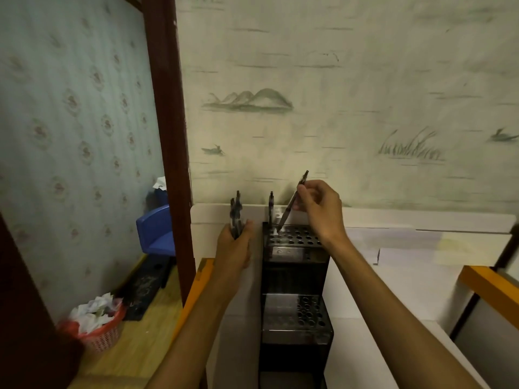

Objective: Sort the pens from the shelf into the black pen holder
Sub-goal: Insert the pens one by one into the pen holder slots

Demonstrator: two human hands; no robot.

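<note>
Two bare forearms rise from the bottom edge of the frame on either side of the black pen holder (295, 276), a tall tiered rack in the lower centre standing on the white shelf (379, 290). Its near tier and its far top tier each carry a perforated plate of round holes. Left of the rack, the left hand (234, 245) has its fingers curled round a bundle of dark pens (235, 217), held upright with their ends poking above the fist. Right of centre, the right hand (323, 209) pinches a single pen (292, 203) between fingertips and thumb, tilted, its lower tip at a hole near the top plate's far left corner. Just beside it one pen (271, 206) stands upright in the plate. Behind is wallpaper (337, 108) with sketched hills. At lower left sits a red basket (98, 329) of crumpled paper.
</note>
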